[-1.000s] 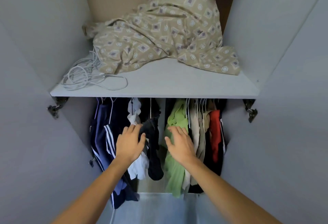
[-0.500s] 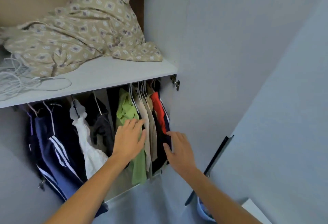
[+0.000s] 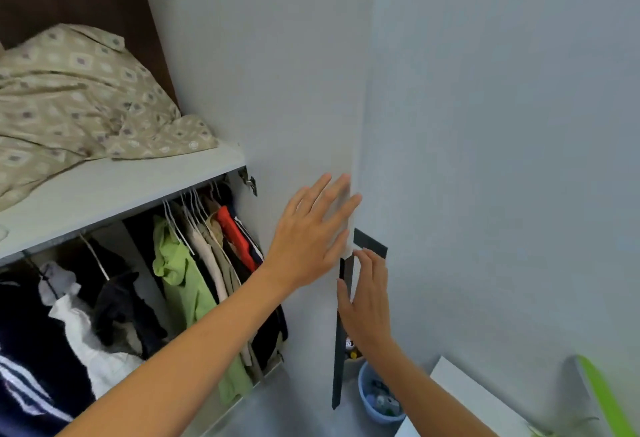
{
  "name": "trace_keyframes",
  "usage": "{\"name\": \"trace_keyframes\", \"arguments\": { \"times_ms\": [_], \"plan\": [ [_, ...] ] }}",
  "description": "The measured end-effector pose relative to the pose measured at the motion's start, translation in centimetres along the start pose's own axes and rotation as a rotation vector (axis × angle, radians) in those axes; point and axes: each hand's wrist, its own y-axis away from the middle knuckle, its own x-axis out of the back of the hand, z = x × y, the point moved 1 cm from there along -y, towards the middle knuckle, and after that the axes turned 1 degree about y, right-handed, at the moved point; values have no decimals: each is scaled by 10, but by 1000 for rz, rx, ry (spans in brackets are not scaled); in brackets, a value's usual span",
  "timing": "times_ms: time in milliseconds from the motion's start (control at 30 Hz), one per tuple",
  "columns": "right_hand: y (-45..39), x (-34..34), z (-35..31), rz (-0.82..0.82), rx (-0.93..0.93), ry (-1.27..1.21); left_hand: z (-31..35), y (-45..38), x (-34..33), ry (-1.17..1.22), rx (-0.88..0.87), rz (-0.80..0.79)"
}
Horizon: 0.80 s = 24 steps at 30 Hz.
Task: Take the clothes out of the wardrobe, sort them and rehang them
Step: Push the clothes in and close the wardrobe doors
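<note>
The hanging clothes, a lime-green shirt (image 3: 180, 274) and a red garment (image 3: 233, 234) among them, fill the lower left under the pale grey wardrobe shelf (image 3: 114, 191). My left hand (image 3: 308, 239) lies flat, fingers spread, on the grey open door (image 3: 277, 90) (mid-frame); my right hand (image 3: 367, 301), fingers straight, touches its dark edge.

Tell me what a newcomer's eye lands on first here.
First, the two open hands at centre: the left hand lies flat on the grey wardrobe door, and the right hand is at that door's dark edge. Next, the lime green garment and the red garment hanging below the shelf, which bears a crumpled patterned cloth.
</note>
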Motion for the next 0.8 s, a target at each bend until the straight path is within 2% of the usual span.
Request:
{"name": "trace_keyframes", "arguments": {
  "times_ms": [133, 200, 500, 800],
  "plan": [
    [-16, -7, 15, -258, -177, -159, 6, -29, -11, -107, -7, -12],
    [-20, -12, 20, -317, -198, -208, 4, -36, -16, -154, 0, -10],
    [-5, -31, 7, -206, -126, -111, -16, -2, -4, -176, 4, 71],
    [48, -85, -80, -278, 89, -84, -78, 95, 71, -207, 35, 126]
  ]
}}
